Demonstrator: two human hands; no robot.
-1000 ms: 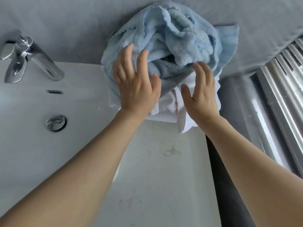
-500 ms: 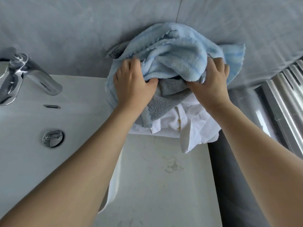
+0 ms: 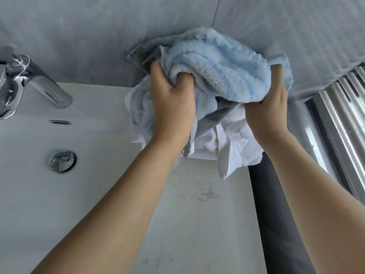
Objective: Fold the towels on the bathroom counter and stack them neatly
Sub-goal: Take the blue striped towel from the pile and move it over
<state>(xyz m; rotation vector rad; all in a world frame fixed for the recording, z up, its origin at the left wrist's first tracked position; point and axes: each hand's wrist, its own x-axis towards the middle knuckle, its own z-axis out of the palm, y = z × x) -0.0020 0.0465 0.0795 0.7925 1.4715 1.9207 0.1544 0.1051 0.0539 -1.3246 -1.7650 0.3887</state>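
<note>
**Lifting the blue towel off the pile**

Gripping the blue towel [image 3: 221,68] from both sides, the left hand [image 3: 173,107] has its fingers curled into a fold at the near left, thumb tucked under the fluffy edge, while the right hand [image 3: 270,103] clenches the right end, fingertips buried in the cloth near the far corner. Each grip is closed on that same towel, which sags bunched between them, raised above the heap and close against the grey wall [image 3: 79,36].

Beneath it lie a grey towel [image 3: 213,119] and a crumpled white towel [image 3: 237,147], heaped at the back of the white bench [image 3: 197,214], the white one hanging slightly over the right edge. A label [image 3: 142,56] pokes out at the far left of the pile. To the left are the sink [image 3: 29,194], its drain [image 3: 62,161] and the tap [image 3: 29,80].

Judging by how things lie, the task has barely started: nothing is folded, no stack exists, and the first towel is only being separated from the heap. All towels remain to be spread, folded and stacked.

How many towels make up the pile is hard to tell, since the hands and the blue towel cover its middle. Whether the pale cloth at the left belongs to the blue towel or another piece cannot be settled. Yellowish marks show on the white towel; their nature is unclear.
</note>
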